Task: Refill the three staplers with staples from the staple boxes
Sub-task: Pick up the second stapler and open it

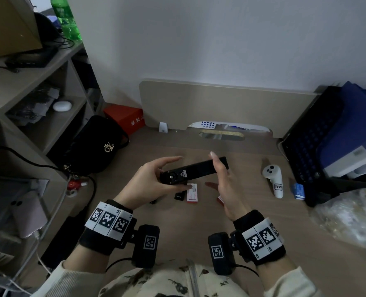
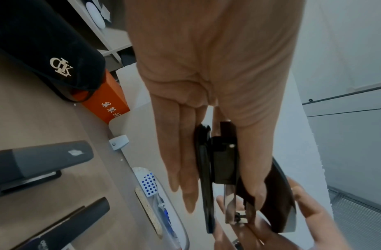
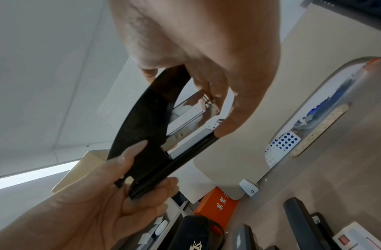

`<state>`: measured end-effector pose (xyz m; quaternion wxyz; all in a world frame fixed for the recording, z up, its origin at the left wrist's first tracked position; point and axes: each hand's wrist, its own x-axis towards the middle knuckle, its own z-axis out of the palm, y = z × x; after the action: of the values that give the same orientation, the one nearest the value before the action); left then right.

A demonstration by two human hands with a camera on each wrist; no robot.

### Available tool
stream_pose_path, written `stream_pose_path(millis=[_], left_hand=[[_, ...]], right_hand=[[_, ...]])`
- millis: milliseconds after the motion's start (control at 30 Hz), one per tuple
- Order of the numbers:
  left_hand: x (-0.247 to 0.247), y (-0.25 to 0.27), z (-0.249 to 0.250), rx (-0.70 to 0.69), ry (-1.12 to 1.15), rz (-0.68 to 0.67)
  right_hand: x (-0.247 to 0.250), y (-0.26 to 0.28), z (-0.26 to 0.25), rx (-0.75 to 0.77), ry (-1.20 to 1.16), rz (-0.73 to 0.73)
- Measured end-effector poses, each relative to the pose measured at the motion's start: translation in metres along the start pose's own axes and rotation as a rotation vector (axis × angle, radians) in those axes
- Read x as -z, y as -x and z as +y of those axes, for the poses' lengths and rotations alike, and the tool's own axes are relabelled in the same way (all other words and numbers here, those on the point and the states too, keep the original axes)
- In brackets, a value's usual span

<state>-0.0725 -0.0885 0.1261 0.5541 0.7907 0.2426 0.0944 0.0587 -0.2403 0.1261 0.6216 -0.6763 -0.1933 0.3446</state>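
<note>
Black stapler [image 1: 194, 169]: held above desk [image 1: 252, 221], bottom up.
Left hand [image 1: 150, 181]: grips hinge end, thumb against fingers.
Right hand [image 1: 225, 179]: fingers pinch far end.
Staple box [image 1: 192, 192]: on desk beneath.

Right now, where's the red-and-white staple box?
Head view: the staple box lies flat on the desk just below the black stapler, which the left hand and right hand hold above it.
</note>
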Motion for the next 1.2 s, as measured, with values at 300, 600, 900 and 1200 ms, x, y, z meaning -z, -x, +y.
stream_pose_path(millis=[300, 600, 900, 1200], left_hand=[[0.003, 0.0, -0.004, 0.049, 0.009, -0.05], [0.001, 0.002, -0.005, 0.007, -0.126, -0.063], [0.009, 0.003, -0.008, -0.025, 0.096, -0.127], [0.011, 0.004, -0.014, -0.023, 0.219, -0.184]], right_hand=[[-0.002, -0.004, 0.012, 0.096, 0.179, -0.085], [0.0, -0.002, 0.016, 0.147, 0.097, -0.207], [0.024, -0.01, 0.03, 0.326, 0.086, -0.135], [0.029, -0.013, 0.038, 0.488, 0.243, -0.08]])
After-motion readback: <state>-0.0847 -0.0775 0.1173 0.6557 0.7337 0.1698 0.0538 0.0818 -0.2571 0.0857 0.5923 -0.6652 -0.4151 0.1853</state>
